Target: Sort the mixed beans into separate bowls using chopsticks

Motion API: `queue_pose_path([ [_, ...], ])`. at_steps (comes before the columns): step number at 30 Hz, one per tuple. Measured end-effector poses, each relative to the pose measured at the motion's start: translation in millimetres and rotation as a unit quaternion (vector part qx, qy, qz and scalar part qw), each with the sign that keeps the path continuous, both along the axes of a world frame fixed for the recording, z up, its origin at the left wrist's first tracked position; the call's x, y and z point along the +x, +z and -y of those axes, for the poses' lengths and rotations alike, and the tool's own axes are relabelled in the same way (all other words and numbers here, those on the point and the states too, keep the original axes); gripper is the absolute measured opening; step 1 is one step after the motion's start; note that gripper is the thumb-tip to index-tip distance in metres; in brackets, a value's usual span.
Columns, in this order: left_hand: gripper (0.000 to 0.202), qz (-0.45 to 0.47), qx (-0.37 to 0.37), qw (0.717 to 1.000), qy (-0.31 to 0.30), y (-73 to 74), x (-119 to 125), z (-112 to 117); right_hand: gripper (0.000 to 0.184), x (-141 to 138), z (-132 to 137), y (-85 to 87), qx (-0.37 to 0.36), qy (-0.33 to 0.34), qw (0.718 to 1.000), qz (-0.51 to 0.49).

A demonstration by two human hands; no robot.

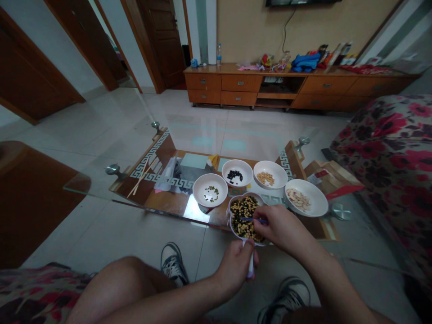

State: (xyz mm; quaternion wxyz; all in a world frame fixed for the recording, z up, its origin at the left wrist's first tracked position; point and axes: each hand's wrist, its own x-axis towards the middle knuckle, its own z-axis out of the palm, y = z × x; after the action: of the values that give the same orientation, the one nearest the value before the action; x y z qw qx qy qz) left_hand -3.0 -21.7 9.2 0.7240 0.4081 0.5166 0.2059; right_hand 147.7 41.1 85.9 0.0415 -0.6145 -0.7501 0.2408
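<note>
A bowl of mixed beans (243, 211) with a handle sits at the near edge of a glass table (135, 135). My left hand (236, 266) is closed round the bowl's white handle. My right hand (281, 228) pinches a thin blue tool, perhaps tweezers (251, 219), whose tip reaches into the mixed beans. Behind stand white bowls: one with green beans (210, 190), one with black beans (237, 172), one with yellow beans (270, 174), and one with pale beans (306, 197).
Chopsticks (140, 177) and a white packet (168, 174) lie on the shelf under the glass. A cardboard box (332, 177) sits right of the table beside a floral sofa (391, 153). A wooden TV cabinet (290, 85) lines the far wall. My knees and shoes (173, 265) are below.
</note>
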Motion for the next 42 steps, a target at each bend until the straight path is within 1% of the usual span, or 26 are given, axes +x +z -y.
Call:
queue_pose_path([
  [5,0.069,0.005,0.000,1.000,0.005,-0.8,0,0,0.018,1,-1,2.0,0.022,-0.007,1.000,-0.016],
  [9,0.068,0.009,0.002,1.000,0.005,-2.3,0,0,0.018,-4,-2,6.2,0.081,-0.021,0.996,-0.026],
  [12,0.067,0.006,0.003,1.000,0.002,-3.3,0,0,0.018,-12,-3,9.7,0.131,-0.028,0.990,-0.036],
  [15,0.065,0.003,0.003,1.000,0.002,-4.3,0,0,0.020,-21,-6,11.4,0.161,-0.027,0.985,-0.057],
  [21,0.063,0.004,-0.009,1.000,0.007,-5.4,1,0,0.014,-41,-12,8.5,0.210,-0.030,0.974,-0.076],
  [25,0.066,0.010,-0.004,1.000,0.006,-5.6,1,0,0.010,-48,-15,5.8,0.237,-0.025,0.967,-0.092],
  [29,0.068,0.013,-0.008,1.000,0.011,-4.4,1,1,0.009,-49,-15,6.0,0.240,-0.022,0.965,-0.099],
  [33,0.065,0.013,-0.012,1.000,0.012,-4.0,1,1,0.011,-45,-15,8.3,0.229,-0.025,0.968,-0.101],
  [37,0.066,0.012,0.000,1.000,0.006,-7.1,0,1,0.015,-31,-13,8.7,0.217,-0.052,0.971,-0.082],
  [42,0.070,0.002,0.001,1.000,-0.002,-7.3,0,1,0.022,-5,-7,8.7,0.179,-0.081,0.979,-0.056],
])
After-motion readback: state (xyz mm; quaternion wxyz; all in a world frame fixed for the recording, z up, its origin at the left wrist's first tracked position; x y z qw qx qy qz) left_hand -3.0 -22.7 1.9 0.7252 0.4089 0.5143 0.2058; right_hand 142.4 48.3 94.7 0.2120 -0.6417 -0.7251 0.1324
